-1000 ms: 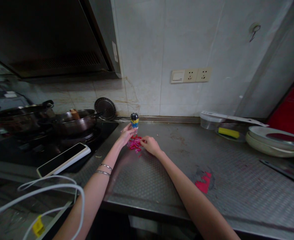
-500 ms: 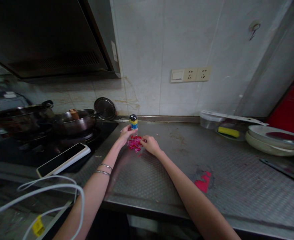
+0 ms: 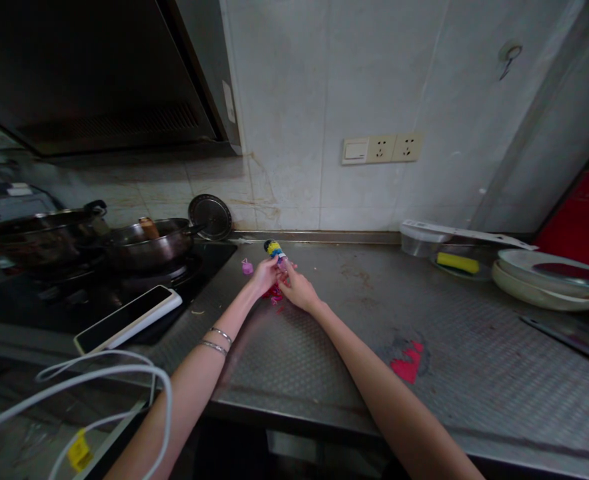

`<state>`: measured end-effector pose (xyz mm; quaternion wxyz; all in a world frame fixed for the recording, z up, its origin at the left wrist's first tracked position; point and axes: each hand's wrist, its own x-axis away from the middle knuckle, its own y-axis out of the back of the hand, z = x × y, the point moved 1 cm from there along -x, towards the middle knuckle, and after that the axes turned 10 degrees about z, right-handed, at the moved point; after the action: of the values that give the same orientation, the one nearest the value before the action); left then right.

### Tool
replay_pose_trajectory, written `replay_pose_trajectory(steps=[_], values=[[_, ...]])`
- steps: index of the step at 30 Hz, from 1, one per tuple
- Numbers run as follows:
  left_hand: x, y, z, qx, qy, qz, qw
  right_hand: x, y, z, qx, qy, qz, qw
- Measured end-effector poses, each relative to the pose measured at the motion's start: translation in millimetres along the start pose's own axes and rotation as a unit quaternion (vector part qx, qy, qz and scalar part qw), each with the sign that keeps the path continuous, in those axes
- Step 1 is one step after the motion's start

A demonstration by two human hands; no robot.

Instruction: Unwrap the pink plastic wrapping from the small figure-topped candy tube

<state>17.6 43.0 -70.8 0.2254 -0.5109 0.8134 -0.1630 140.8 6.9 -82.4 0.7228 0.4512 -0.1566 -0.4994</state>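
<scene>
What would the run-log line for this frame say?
left hand: holds small toy bottle, tilted | right hand: at bottle's base | pink bands: under hands on counter

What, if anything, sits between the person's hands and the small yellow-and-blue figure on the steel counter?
Nothing visible does. The left hand and right hand both close around the small figure, which is tilted above the pink bands. A small pink piece lies apart, to its left on the counter.

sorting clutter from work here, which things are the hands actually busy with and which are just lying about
In hand:
left hand
right hand
small toy bottle, tilted, held by both hands
pink bands under the hands

Lying about:
pink cap
phone
white cable
pans
sponge
plates
</scene>
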Motion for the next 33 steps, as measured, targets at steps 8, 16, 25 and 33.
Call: replay_pose_trajectory(steps=[8,16,25,33], values=[[5.1,-2.6,5.4,-0.032,0.042,0.064,0.997,-9.5,-12.2,-11.0,-0.065,0.029,0.017,0.997],[4.3,3.9,-0.8,-0.009,-0.002,-0.011,1.000,-10.3,-11.2,-9.6,-0.112,0.071,0.020,0.991],[4.2,0.0,-11.9,-0.019,-0.034,-0.056,0.998,-6.7,-4.3,-2.9,-0.110,0.070,-0.028,0.991],[4.9,12.6,-25.1,-0.027,-0.077,-0.085,0.993,-5.8,-2.6,-8.9,-0.095,0.046,-0.021,0.994]])
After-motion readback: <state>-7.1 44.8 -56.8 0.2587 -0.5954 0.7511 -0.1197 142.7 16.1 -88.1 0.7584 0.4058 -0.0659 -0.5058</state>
